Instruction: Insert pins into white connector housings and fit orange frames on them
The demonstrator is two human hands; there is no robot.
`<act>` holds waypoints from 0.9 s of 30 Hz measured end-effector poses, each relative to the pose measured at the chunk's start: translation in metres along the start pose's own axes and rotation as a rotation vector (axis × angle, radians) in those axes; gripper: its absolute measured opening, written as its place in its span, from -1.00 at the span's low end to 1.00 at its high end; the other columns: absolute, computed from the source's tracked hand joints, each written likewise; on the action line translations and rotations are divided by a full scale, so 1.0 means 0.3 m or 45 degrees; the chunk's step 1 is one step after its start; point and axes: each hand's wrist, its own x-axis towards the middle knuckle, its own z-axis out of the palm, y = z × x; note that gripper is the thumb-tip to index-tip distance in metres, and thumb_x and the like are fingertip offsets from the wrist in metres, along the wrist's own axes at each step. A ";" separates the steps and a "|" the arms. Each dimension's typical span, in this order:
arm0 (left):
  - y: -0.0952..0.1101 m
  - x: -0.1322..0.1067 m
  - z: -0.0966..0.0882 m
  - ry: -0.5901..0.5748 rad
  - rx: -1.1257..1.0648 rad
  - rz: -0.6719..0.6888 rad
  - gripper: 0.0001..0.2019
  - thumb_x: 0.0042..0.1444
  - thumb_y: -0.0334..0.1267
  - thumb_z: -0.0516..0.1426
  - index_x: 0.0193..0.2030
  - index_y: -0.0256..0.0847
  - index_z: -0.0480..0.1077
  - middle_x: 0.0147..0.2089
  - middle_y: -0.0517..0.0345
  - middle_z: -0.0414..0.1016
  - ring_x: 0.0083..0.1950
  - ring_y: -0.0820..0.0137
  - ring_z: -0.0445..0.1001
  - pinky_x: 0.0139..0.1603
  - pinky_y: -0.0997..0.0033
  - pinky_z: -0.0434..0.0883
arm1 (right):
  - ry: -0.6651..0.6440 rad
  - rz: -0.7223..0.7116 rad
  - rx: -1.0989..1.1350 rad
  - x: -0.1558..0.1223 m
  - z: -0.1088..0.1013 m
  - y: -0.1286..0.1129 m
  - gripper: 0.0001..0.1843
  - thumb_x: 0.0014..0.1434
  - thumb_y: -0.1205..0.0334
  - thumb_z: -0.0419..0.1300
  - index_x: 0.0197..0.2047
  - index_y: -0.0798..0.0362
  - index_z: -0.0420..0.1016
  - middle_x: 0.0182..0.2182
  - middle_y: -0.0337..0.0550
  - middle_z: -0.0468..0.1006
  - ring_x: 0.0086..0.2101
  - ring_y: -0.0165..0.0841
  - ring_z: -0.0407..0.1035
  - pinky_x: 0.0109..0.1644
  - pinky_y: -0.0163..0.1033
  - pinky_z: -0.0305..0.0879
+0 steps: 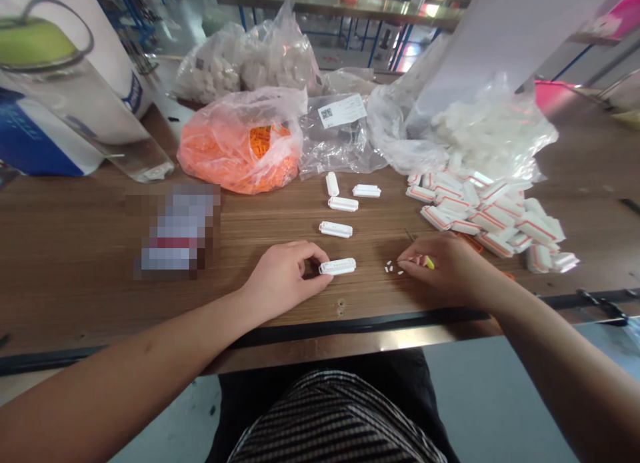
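While its left end is pinched between the fingers of the left hand (280, 276), a white housing (338, 267) is held at the tabletop (260, 216). Its long axis is set crosswise, the free end pointed toward the right hand (440, 266) and angled slightly away from the body. A yellow item (429, 263) is clasped by the right fingers; whether anything is pinched at their tips cannot be told. Small white pieces (390, 269) are scattered just left of those tips. Four similar housings (336, 229) are placed beyond the left fingers.
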 end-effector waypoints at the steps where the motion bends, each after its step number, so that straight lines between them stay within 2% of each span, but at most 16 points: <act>1: 0.001 0.000 -0.001 -0.001 0.000 -0.001 -0.90 0.02 -0.22 0.25 -0.31 -0.15 0.50 -0.55 0.34 0.29 -0.55 0.53 0.23 -0.45 0.48 0.18 | -0.003 0.016 0.028 0.004 -0.003 -0.011 -0.83 0.09 0.25 0.18 -0.49 -0.01 0.55 -0.54 -0.26 0.59 -0.51 -0.41 0.44 -0.39 -0.28 0.33; 5: 0.002 -0.001 -0.001 -0.013 -0.015 -0.025 -0.89 0.01 -0.22 0.25 -0.31 -0.15 0.50 -0.54 0.33 0.32 -0.54 0.51 0.24 -0.44 0.47 0.20 | 0.077 0.005 0.202 0.033 -0.005 -0.086 -0.83 0.12 0.21 0.18 -0.46 -0.02 0.54 -0.53 -0.26 0.58 -0.50 -0.42 0.41 -0.41 -0.29 0.31; 8: 0.003 -0.002 0.001 -0.010 -0.027 -0.039 -0.89 0.01 -0.23 0.25 -0.29 -0.14 0.51 -0.53 0.33 0.34 -0.53 0.51 0.25 -0.42 0.47 0.21 | 0.089 -0.103 0.323 0.067 0.013 -0.156 -0.84 0.17 0.22 0.17 -0.41 0.00 0.54 -0.49 -0.25 0.59 -0.47 -0.42 0.40 -0.35 -0.29 0.29; 11: 0.003 -0.004 0.002 -0.011 -0.030 -0.042 -0.89 0.02 -0.23 0.25 -0.29 -0.15 0.52 -0.52 0.32 0.34 -0.53 0.51 0.25 -0.43 0.47 0.20 | 0.059 -0.208 0.314 0.097 0.040 -0.202 -0.83 0.18 0.26 0.17 -0.43 0.02 0.52 -0.52 -0.27 0.55 -0.48 -0.44 0.36 -0.29 -0.28 0.26; 17: 0.006 -0.007 0.002 -0.002 -0.052 -0.057 -0.90 0.01 -0.24 0.26 -0.30 -0.15 0.52 -0.50 0.32 0.36 -0.53 0.52 0.23 -0.42 0.47 0.22 | 0.063 -0.283 0.148 0.115 0.063 -0.214 -0.83 0.20 0.30 0.16 -0.42 0.04 0.50 -0.51 -0.30 0.53 -0.45 -0.44 0.36 -0.12 -0.17 0.16; 27: 0.011 -0.004 0.001 -0.002 -0.056 -0.068 -0.89 0.00 -0.24 0.26 -0.30 -0.14 0.53 -0.52 0.32 0.37 -0.54 0.52 0.23 -0.43 0.47 0.21 | 0.159 -0.426 -0.155 0.095 0.074 -0.233 -0.79 0.20 0.32 0.11 -0.43 0.02 0.51 -0.53 -0.26 0.50 -0.44 -0.38 0.36 -0.12 -0.14 0.10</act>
